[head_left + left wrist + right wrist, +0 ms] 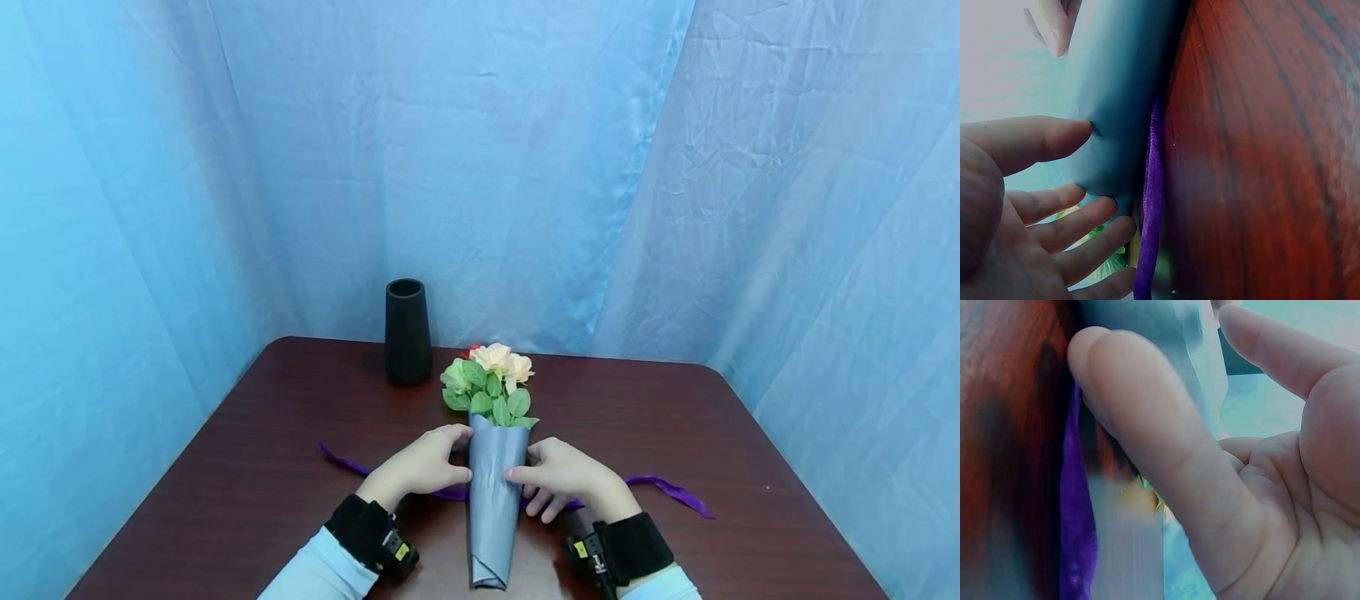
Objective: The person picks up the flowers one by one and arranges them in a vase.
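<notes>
A bouquet of cream, pale green and red flowers (497,362), wrapped in a grey-blue paper cone (497,500), lies on the table with its blooms facing away. A purple ribbon (671,493) runs crosswise beneath it, with an end out on each side. My left hand (423,460) touches the left side of the wrap with its thumb and fingertips, the fingers fairly straight in the left wrist view. At the right side, my right hand (566,475) lays its thumb on the wrap, its other fingers loose beside it, above the ribbon (1077,512).
A black vase (407,333) stands upright near the table's back edge, left of the blooms. The dark brown table (247,483) has light blue curtains (480,167) hanging behind it and on both sides.
</notes>
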Available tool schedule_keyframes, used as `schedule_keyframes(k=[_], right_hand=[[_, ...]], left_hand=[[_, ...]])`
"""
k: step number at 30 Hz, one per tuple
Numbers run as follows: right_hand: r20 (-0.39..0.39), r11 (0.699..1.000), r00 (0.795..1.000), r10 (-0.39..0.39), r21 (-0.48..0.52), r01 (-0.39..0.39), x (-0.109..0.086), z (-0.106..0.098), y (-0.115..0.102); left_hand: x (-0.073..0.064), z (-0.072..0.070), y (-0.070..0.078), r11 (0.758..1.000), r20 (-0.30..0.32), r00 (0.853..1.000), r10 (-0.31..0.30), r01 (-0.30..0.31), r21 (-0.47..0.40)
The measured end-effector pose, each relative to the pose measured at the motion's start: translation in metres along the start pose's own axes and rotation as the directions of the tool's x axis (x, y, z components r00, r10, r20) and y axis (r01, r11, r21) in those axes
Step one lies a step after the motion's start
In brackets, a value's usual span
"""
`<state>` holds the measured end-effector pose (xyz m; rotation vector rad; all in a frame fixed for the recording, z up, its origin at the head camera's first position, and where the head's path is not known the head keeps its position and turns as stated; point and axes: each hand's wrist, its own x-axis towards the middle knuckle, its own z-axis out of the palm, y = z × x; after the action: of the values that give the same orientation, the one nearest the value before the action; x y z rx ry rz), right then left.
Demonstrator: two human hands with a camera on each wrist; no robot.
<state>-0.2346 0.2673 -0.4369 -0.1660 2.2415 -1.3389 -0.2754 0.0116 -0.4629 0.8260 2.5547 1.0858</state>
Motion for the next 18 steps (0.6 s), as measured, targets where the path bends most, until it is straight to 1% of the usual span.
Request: schedule_keyframes(k=[9,18], right_hand=[[-0.024,1.000,1.000,-0.018,0.006,0.018,0.0017,0.0014,-0.0011],[-0.052,0.999,0.998,-0.034,0.021,0.035,0.0049,0.0024,-0.0003]], left_hand=[[0.0000,-0.0006,0.0000,1.000,-0.015,1.000,0.009,-0.009,-0.014],[-0.0020,-0.0021,0.0047,1.000,-0.037,0.999,0.027,-0.027,-0.008]])
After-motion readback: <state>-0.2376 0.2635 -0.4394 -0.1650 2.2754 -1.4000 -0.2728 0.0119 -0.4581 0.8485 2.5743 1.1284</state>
